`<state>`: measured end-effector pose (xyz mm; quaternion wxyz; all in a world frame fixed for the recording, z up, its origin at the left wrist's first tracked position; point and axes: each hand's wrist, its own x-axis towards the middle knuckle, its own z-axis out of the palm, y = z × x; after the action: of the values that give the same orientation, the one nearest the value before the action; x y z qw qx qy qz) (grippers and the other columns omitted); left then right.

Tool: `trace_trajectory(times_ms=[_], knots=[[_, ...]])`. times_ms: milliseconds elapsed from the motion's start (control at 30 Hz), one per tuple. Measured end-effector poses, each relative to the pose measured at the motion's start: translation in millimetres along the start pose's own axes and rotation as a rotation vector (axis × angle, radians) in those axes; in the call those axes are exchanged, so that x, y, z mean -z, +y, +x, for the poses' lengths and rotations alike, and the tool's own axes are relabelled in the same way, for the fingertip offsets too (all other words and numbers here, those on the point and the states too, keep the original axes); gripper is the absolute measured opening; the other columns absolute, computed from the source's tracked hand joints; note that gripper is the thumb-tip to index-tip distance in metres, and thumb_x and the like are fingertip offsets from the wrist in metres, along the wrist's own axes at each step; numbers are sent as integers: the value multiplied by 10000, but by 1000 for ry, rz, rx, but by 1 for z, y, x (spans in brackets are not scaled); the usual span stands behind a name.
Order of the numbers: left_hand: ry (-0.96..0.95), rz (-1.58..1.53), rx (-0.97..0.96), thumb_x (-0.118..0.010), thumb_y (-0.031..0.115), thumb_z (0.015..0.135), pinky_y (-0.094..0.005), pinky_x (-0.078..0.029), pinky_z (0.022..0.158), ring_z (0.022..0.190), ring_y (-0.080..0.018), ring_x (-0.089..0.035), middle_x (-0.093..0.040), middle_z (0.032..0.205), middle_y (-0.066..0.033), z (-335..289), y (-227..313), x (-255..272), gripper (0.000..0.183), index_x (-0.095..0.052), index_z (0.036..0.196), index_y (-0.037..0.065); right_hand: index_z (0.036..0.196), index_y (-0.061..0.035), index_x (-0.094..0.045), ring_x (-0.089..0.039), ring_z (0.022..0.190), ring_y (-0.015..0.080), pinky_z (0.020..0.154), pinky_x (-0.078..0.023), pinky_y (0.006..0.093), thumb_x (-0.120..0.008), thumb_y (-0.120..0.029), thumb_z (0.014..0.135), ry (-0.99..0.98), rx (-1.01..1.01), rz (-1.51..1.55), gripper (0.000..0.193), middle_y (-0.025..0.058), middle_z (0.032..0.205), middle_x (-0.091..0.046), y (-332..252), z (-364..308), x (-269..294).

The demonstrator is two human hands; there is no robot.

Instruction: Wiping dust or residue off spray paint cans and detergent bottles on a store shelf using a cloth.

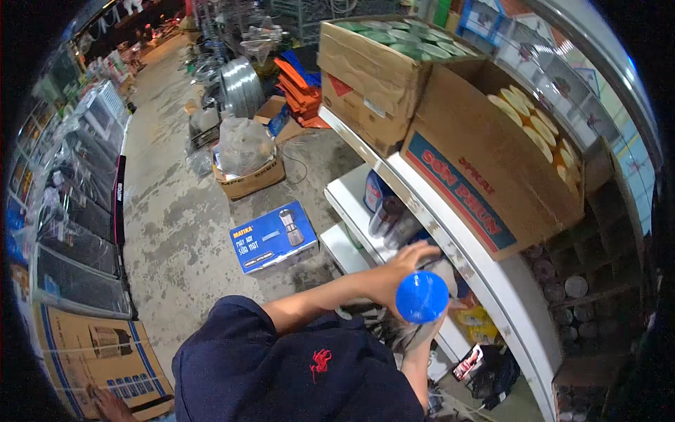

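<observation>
A container with a round blue lid (422,297) stands out in front of my chest, beside the white shelf. Limp grey cloth-like material (443,270) shows around it; what this is exactly is hard to make out. My left hand (408,264) reaches across from the left, its fingers curved over the far side of the grey material, next to the lid. From below comes my right forearm (416,367); the right hand is mostly hidden behind the lid and the grey material. Dark bottles or jars (384,214) stand on the shelf just beyond my left hand.
Two open cardboard boxes (450,190) of round-topped cans sit on the white shelf top (506,295). A blue appliance box (275,238) lies on the concrete floor (169,204). Farther off is a carton (252,183) with a plastic bag; wrapped panels (77,211) line the left.
</observation>
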<state>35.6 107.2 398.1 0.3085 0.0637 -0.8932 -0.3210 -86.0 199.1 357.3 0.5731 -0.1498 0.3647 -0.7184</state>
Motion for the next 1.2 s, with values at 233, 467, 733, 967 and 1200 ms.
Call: trace_trajectory(times_ms=[233,467,733,967,1200], knots=[[110,-445,401,-759,284,409,-336,-353,817,950,-225,-462,-485,1003,-135,-6,13,-38,824,-369,1084,15,1107,-4,-381,-455,919,188,806,-355,292,-386,-319,827,442,196,-413,422,84,1062,-440,20,-28,15],[55,-432,475,-785,308,391,-310,-395,755,869,-203,-504,-523,937,-111,0,13,-61,849,-370,1066,2,1122,34,-343,-360,1023,205,887,-241,297,-325,-358,836,449,635,-621,485,133,1084,-401,-8,-52,6],[-193,-712,416,-793,374,324,-298,-351,808,932,-186,-451,-464,1022,-95,8,30,-103,976,-326,1089,-11,1183,51,-212,-267,1105,273,922,-180,341,-232,-535,784,439,866,-687,709,194,1170,-282,-9,-80,52],[-115,-950,461,-756,450,373,-308,-352,807,954,-196,-449,-454,1040,-121,18,49,-135,972,-313,1095,-28,1169,67,-207,-305,1074,258,894,-220,341,-239,-499,802,522,864,-849,675,178,1128,-321,-10,-108,61],[-260,-718,338,-764,431,362,-318,-343,820,980,-223,-436,-435,1067,-142,12,44,-152,1009,-292,1127,-28,1137,57,-283,-365,1026,249,876,-251,321,-195,-516,801,621,861,-710,671,171,1117,-349,-31,-119,61]])
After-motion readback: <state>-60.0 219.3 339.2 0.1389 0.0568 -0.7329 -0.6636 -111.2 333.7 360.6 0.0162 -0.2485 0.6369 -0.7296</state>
